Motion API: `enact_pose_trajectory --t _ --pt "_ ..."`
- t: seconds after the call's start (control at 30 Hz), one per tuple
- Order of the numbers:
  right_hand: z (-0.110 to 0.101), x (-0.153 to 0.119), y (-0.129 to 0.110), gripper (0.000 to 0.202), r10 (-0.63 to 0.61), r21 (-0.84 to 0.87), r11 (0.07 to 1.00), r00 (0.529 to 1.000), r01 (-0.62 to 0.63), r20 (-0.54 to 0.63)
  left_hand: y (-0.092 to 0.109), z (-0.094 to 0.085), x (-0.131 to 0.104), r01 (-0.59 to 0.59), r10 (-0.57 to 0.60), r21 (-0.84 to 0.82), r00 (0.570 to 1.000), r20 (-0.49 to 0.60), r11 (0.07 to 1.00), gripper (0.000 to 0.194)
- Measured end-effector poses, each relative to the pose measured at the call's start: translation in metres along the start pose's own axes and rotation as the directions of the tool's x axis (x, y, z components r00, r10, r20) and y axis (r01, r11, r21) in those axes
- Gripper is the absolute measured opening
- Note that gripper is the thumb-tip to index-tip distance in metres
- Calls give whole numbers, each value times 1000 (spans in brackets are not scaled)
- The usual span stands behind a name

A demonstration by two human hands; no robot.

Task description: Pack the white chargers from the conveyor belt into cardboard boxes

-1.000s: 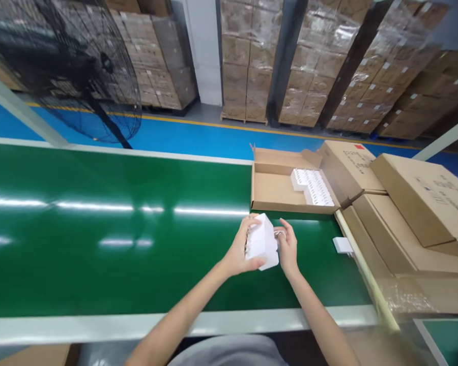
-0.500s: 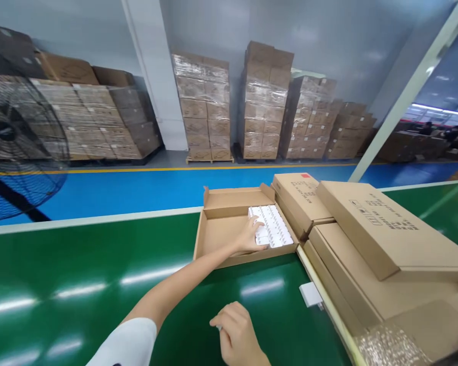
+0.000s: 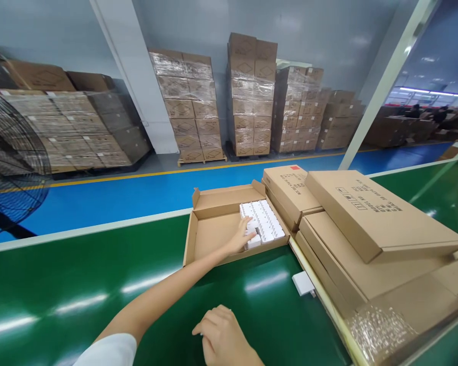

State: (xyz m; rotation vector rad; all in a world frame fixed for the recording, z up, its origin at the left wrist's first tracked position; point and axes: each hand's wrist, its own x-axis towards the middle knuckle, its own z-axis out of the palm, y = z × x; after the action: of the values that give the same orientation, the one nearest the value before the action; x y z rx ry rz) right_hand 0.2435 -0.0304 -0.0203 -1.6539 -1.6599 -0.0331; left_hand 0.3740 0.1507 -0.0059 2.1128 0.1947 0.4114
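Note:
My left hand [image 3: 239,238] reaches into an open flat cardboard box [image 3: 209,239] on the green conveyor belt [image 3: 99,284]. Its spread fingers rest against the left side of a block of small white boxes [image 3: 262,221] packed in the box's right half. The hand grips nothing. My right hand [image 3: 221,339] lies near the belt's front edge, knuckles up and fingers curled under; whether anything is beneath it is hidden. A single small white box [image 3: 303,283] lies on the belt to the right of both hands.
Closed flat cartons [image 3: 370,213] are stacked to the right of the open box, over flattened cardboard [image 3: 366,274]. A black floor fan [image 3: 11,168] stands at the left. Beyond the blue floor stand wrapped pallets of cartons [image 3: 248,101]. A slanted frame post [image 3: 381,86] rises at the right.
Both hands held a stack of white boxes over the belt a second ago. My left hand carried it into the open box and now rests against it; my right hand dropped to the belt.

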Motion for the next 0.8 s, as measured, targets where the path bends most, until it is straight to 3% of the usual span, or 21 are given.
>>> enact_pose_trajectory --t 0.13,0.4,0.53,0.63,0.8 --pt "-1 0 2 31 25 14 1000 1000 -25 4 -6 -3 7 136 -138 -32 987 -81 990 49" --pt "-6 2 11 28 93 4 996 993 -93 -75 -7 -6 24 333 -334 -20 941 -54 943 31" --pt "-6 2 16 30 119 4 993 987 -119 -109 -2 -18 25 400 -400 20 917 -7 916 32" --pt "-5 2 15 30 113 -12 993 991 -114 -73 -2 -34 17 486 -489 63 869 78 872 40" --pt "-5 0 11 32 123 -20 992 992 -122 29 -1 -51 -8 573 -589 154 739 327 805 52"
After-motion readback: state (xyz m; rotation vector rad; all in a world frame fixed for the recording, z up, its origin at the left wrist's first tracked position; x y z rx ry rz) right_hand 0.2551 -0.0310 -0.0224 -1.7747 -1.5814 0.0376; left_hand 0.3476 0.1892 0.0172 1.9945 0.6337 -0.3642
